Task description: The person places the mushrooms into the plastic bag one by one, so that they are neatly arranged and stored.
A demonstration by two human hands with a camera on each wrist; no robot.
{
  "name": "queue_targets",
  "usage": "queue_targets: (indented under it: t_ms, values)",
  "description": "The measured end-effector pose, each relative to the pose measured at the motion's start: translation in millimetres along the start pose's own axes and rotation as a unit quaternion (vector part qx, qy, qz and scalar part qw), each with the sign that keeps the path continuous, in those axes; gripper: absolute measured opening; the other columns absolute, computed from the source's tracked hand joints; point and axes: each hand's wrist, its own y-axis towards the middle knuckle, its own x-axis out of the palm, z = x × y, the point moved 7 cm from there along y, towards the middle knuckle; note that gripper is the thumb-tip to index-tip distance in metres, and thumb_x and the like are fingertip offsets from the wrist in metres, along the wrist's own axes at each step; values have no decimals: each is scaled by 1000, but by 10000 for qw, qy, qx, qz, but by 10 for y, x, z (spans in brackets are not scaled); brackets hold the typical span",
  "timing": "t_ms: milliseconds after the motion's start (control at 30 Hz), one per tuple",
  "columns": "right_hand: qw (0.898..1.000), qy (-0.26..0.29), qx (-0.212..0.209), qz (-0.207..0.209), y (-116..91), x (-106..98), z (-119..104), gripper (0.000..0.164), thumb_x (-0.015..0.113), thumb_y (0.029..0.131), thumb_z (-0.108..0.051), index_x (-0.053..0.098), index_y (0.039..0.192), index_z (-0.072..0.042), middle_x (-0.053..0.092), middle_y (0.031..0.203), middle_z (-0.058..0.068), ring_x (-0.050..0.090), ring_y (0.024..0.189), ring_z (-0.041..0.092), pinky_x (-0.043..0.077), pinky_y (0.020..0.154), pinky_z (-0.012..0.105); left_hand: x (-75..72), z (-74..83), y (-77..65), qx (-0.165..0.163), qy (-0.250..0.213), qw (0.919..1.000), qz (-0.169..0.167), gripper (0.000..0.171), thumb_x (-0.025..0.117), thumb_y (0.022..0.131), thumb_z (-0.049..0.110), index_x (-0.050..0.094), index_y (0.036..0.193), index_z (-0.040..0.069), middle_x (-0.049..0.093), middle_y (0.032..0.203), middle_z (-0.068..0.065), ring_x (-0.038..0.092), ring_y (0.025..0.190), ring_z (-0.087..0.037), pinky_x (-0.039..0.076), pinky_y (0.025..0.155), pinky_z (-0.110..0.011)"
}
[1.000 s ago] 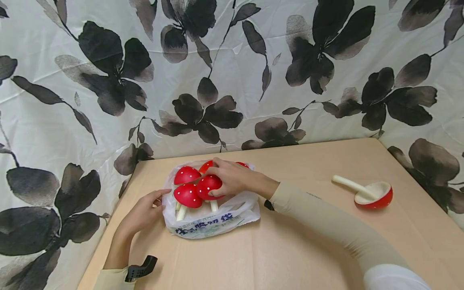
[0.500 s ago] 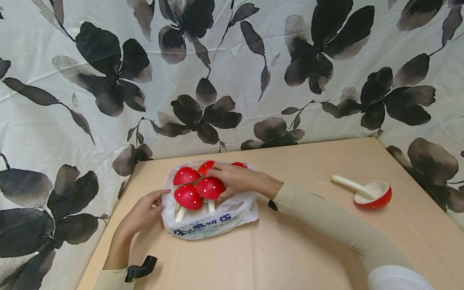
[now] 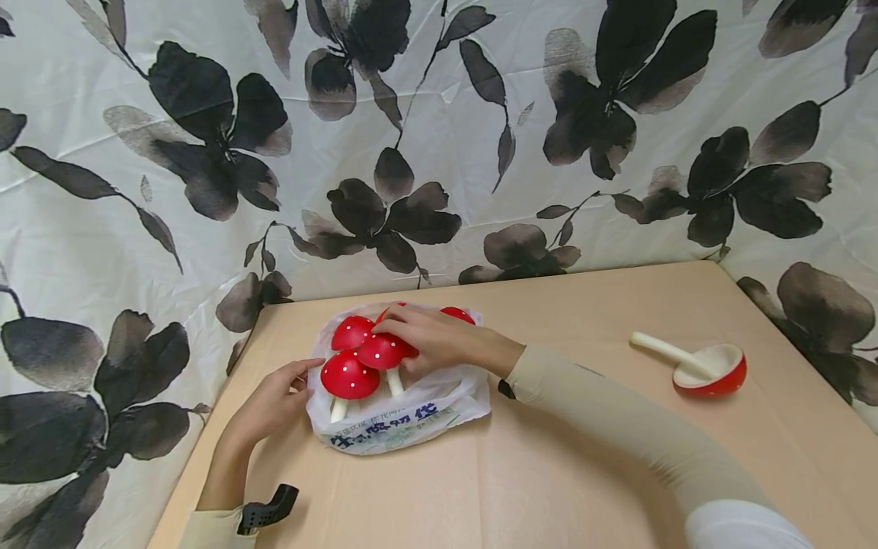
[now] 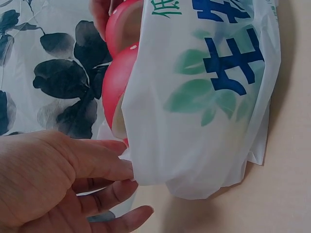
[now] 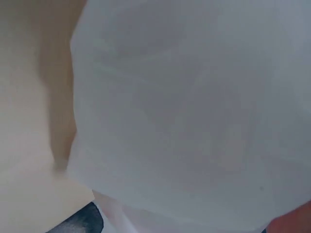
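A white plastic bag with blue lettering lies at the left of the table, its opening showing several red toy mushrooms with white dots. My left hand pinches the bag's left edge between thumb and forefinger; the left wrist view shows those fingertips at the plastic, beside two red caps. Reaching into the opening from the right, my right hand grips a toy mushroom by its cap. Its thumb is hidden. Another mushroom leans in front. Bag plastic fills most of the right wrist view.
One more toy mushroom lies on its side at the table's right, stem pointing left. The tan tabletop ends at a white curtain with dark flowers behind it.
My right hand has shifted slightly left over the mushrooms, and the front caps have moved left and closer together. My left hand stays at the bag's edge.
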Motion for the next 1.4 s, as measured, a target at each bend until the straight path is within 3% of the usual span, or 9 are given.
queue_targets:
  t_ms: [167,367,700,1100,1400]
  values:
    - [9996,-46,-157,-241,3,3,28,69,83,80,-21,55,143,-17,53,141,0,47,131,16,49,102,29,15,-5,11,17,-5,10000,23,47,61,90,-6,60,137,-1,60,98,-7,56,91,-22,52,74,-25]
    - [9977,-209,-6,-645,-55,54,84,74,84,82,-30,52,148,-17,54,144,2,47,134,20,50,102,32,13,2,10,55,34,9999,89,47,60,90,-6,60,136,-1,60,97,-7,56,90,-22,52,76,-25]
    - [9984,103,154,-525,-180,11,167,76,86,80,-21,51,148,-18,46,149,2,43,138,17,52,97,28,13,24,-4,107,76,9999,107,47,59,89,-7,60,135,-2,62,98,-9,56,90,-22,51,76,-25]
    - [9975,-558,270,-353,-142,36,181,80,85,78,-43,52,147,-20,51,145,2,48,132,17,55,93,31,0,51,-3,42,41,10000,53,47,59,89,-8,60,136,-1,62,99,-8,56,91,-22,51,76,-26]
    - [9979,-414,330,-360,-210,-18,197,81,87,78,-38,52,148,-16,52,146,4,51,131,21,55,95,33,0,44,-13,-33,21,10000,25,47,60,90,-7,60,136,-1,62,102,-9,57,92,-22,52,76,-26]
